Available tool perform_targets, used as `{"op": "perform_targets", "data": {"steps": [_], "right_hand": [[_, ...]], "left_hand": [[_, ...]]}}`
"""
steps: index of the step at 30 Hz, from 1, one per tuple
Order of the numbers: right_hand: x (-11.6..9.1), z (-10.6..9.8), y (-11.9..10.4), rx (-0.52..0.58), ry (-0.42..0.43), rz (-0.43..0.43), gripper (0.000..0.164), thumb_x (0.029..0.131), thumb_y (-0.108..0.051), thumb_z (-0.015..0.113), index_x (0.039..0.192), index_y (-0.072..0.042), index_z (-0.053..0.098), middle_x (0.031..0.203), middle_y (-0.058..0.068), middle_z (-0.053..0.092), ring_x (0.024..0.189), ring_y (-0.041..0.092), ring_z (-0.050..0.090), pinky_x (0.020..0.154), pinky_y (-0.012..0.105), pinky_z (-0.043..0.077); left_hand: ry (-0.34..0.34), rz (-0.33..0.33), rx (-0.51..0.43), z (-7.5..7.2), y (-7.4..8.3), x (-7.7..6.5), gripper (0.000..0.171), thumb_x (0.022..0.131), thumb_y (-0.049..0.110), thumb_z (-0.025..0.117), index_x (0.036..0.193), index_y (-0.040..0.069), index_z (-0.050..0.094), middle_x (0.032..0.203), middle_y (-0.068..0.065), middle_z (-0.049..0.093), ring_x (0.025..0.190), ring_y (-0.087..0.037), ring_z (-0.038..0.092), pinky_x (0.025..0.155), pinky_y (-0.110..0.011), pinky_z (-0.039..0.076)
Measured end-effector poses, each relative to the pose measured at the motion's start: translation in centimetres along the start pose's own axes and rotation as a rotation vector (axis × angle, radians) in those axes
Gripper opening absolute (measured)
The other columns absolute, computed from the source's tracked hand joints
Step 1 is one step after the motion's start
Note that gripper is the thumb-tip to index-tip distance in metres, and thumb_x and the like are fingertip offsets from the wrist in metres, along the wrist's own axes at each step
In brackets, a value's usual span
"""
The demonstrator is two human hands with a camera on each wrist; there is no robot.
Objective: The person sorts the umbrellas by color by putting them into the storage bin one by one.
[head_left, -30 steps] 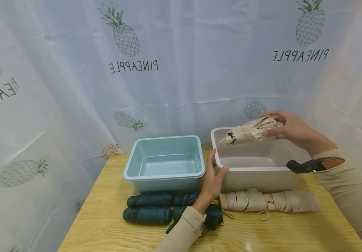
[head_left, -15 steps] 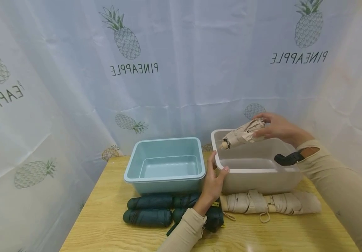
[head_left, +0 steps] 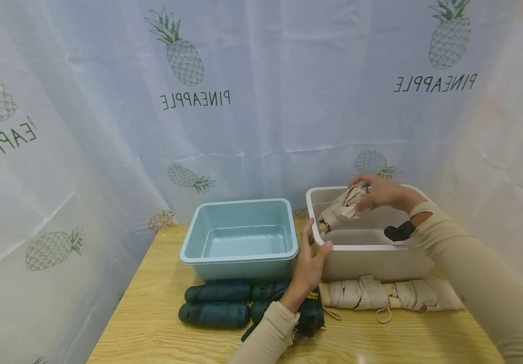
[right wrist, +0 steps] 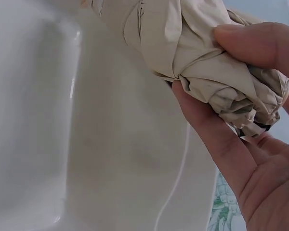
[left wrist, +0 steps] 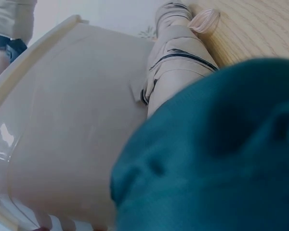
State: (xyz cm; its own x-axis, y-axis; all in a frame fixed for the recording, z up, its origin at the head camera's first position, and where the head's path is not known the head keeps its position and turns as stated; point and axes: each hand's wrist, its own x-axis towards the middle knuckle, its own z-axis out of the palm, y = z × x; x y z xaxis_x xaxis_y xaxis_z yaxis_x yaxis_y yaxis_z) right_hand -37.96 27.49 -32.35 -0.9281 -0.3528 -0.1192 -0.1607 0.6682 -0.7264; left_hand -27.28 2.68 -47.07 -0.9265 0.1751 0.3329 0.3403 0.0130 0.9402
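Note:
My right hand [head_left: 380, 194] pinches a beige folded umbrella [head_left: 340, 208] by one end, thumb on one side and fingers on the other. The umbrella slants down to the left inside the grey-beige plastic bin [head_left: 380, 263], its tip low by the left wall. In the right wrist view the crumpled cloth of the umbrella [right wrist: 183, 48] lies between thumb and fingers over the bin floor. My left hand [head_left: 309, 260] grips the bin's front left corner, thumb at the front rim, fingers along the left side.
A light blue bin [head_left: 238, 260] stands left of the beige one. Several dark green folded umbrellas [head_left: 216, 314] lie before it, partly under my left forearm. Two beige folded umbrellas [head_left: 352, 294] lie end to end before the beige bin. A pineapple-print curtain [head_left: 266, 116] hangs behind.
My right hand has moved left and down with the beige umbrella, from over the bin to inside it, and the umbrella tilts more steeply. The left hand keeps its place on the corner.

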Motion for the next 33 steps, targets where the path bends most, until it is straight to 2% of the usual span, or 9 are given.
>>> {"op": "perform_targets", "data": {"steps": [4,11,21,28,33], "right_hand": [[0.7,0.8,0.0,-0.035,-0.027,-0.019,0.074,0.079,-0.008,0.083,0.143,-0.006,0.046,0.118,0.023,0.053,0.092,0.026,0.059,0.075,0.044,0.056],[1.8,2.1,0.3,-0.071,-0.084,-0.047,0.073,0.073,-0.001,0.082,0.138,-0.002,0.049,0.115,0.023,0.057,0.085,0.025,0.061,0.069,0.043,0.057],[2.7,3.0,0.0,-0.197,-0.091,-0.112,0.069,0.071,-0.002,0.082,0.134,-0.001,0.053,0.112,0.021,0.061,0.081,0.022,0.061,0.066,0.039,0.056],[3.6,3.2,0.7,-0.263,-0.096,-0.108,0.069,0.07,-0.002,0.085,0.132,-0.001,0.055,0.112,0.019,0.061,0.078,0.021,0.059,0.064,0.034,0.052],[3.7,3.3,1.0,-0.268,-0.093,-0.113,0.07,0.07,-0.002,0.086,0.132,0.0,0.056,0.114,0.02,0.062,0.075,0.021,0.058,0.062,0.034,0.052]], "left_hand": [[0.006,-0.004,0.008,0.1,0.0,0.1,0.072,0.099,0.046,0.056,0.161,0.04,0.021,0.161,-0.007,0.036,0.146,-0.03,0.04,0.111,-0.064,0.035],[0.002,-0.001,0.013,0.2,-0.1,0.0,0.072,0.099,0.044,0.056,0.161,0.038,0.021,0.16,-0.007,0.037,0.144,-0.029,0.041,0.11,-0.062,0.037],[0.006,-0.001,0.005,0.1,0.0,0.1,0.072,0.098,0.045,0.056,0.161,0.039,0.021,0.158,-0.007,0.039,0.143,-0.027,0.043,0.109,-0.06,0.039],[0.004,0.001,-0.004,0.1,0.0,0.1,0.072,0.098,0.044,0.056,0.161,0.038,0.021,0.157,-0.007,0.04,0.142,-0.027,0.043,0.108,-0.058,0.04],[0.006,0.001,0.002,0.1,-0.1,0.0,0.072,0.098,0.044,0.056,0.161,0.039,0.021,0.157,-0.006,0.04,0.142,-0.027,0.043,0.107,-0.058,0.04]]}}
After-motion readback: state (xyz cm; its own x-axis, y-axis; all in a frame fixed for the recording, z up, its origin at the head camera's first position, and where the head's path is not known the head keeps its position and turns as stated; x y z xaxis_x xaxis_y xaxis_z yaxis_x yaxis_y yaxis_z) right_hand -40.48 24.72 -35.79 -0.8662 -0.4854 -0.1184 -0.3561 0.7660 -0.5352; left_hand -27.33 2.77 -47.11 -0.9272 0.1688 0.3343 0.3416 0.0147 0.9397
